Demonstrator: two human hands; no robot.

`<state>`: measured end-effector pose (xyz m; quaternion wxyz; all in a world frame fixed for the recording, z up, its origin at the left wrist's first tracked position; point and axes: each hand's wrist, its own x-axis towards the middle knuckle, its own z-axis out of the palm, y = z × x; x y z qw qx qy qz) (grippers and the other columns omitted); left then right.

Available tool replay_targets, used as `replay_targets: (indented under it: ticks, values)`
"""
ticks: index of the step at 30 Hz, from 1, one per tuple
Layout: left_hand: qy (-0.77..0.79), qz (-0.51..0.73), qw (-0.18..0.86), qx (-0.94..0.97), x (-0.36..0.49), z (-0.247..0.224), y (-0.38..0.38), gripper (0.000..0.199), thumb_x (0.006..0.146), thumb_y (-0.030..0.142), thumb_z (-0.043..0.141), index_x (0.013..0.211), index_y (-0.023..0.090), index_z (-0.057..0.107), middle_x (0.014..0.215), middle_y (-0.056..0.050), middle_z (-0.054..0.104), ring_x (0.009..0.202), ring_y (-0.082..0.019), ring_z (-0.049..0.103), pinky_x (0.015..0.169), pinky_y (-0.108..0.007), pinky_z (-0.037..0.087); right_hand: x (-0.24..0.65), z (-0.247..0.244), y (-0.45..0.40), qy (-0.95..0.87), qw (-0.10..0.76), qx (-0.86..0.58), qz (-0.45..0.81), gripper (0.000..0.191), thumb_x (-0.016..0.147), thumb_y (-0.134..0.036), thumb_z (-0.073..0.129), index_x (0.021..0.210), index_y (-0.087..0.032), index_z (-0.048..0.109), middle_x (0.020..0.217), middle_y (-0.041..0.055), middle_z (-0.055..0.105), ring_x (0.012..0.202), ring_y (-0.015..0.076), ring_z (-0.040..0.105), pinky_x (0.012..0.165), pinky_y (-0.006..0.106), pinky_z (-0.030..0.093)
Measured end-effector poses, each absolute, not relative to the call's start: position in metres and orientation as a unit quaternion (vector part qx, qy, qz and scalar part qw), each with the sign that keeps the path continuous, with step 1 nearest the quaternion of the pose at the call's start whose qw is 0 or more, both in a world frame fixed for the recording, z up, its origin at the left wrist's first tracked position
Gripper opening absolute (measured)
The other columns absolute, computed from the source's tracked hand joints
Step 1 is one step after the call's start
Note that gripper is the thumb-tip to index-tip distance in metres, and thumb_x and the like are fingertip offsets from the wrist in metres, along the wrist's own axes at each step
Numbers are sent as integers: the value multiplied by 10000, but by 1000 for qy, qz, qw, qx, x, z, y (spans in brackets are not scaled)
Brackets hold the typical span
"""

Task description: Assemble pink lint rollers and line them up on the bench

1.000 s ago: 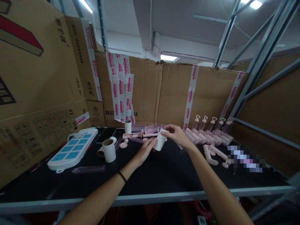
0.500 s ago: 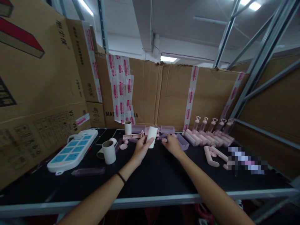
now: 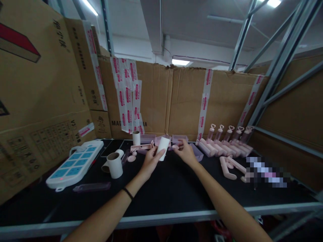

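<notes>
My left hand [image 3: 150, 162] is closed around a white cardboard tube [image 3: 163, 149], held tilted above the black tabletop. Just to its right, my right hand [image 3: 186, 153] has a small pink round cap [image 3: 175, 147] between thumb and fingertips. Behind that hand, a clear purple tray [image 3: 196, 153] is partly covered. Left of the tube lies a pink holder piece [image 3: 141, 147], with a pink disc [image 3: 131, 158] in front of it. Two more white tubes, a front one [image 3: 115, 165] and a back one [image 3: 136, 138], stand upright on the left.
A white power strip [image 3: 75, 164] with blue sockets lies at left, near a phone-like black slab [image 3: 113, 148]. A clear purple strip [image 3: 92, 187] lies in front. Several pink rollers [image 3: 222, 148] line the back right, with pink handles [image 3: 227, 168] before them. Cardboard walls [image 3: 156, 97] enclose the table.
My right hand has risen slightly and its fingers have come up with the pink cap. My left hand still holds the tube in nearly the same place. The view has shifted a little.
</notes>
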<state>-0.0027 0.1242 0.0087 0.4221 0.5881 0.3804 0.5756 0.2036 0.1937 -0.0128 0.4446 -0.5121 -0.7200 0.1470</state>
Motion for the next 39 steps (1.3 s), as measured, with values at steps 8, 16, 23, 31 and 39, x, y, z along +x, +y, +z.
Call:
replay_targets:
  ticks: [8,16,23,31,39]
  values:
    - [396,531,417,623,1,12,122,504,824,498,705,1160,122,693,1024,-88,718,818,-207,638,677,-266,470,209,14,174,-603,608,-300,421,505,772,-393,790,1198,-229,574,1083,61,684,1034,194,670,983,357,516]
    - [406,513,404,640,1,13,120,516,836,513,679,1155,108,701,881,-67,704,708,-179,610,564,-237,416,224,28,166,-636,577,-248,449,530,722,-325,856,1189,-260,615,1086,38,693,1008,185,680,980,358,534]
    - [411,512,412,632,-2,12,120,517,848,519,659,1155,104,689,739,-35,652,625,-155,577,509,-222,387,232,26,171,-658,553,-244,450,510,706,-288,866,1167,-268,648,1132,36,694,1073,187,659,1013,356,516]
    - [405,491,416,649,-1,14,117,442,851,517,657,988,100,706,683,-22,628,604,-146,563,511,-222,380,229,29,164,-660,554,-228,453,545,702,-273,867,1203,-264,651,1103,36,705,1052,186,657,979,340,527]
    - [403,481,429,650,2,16,114,439,858,539,639,958,114,686,668,-13,625,574,-134,558,496,-216,381,207,22,162,-586,623,-223,467,444,725,-306,848,1135,-239,691,1059,50,741,1008,203,690,923,331,549]
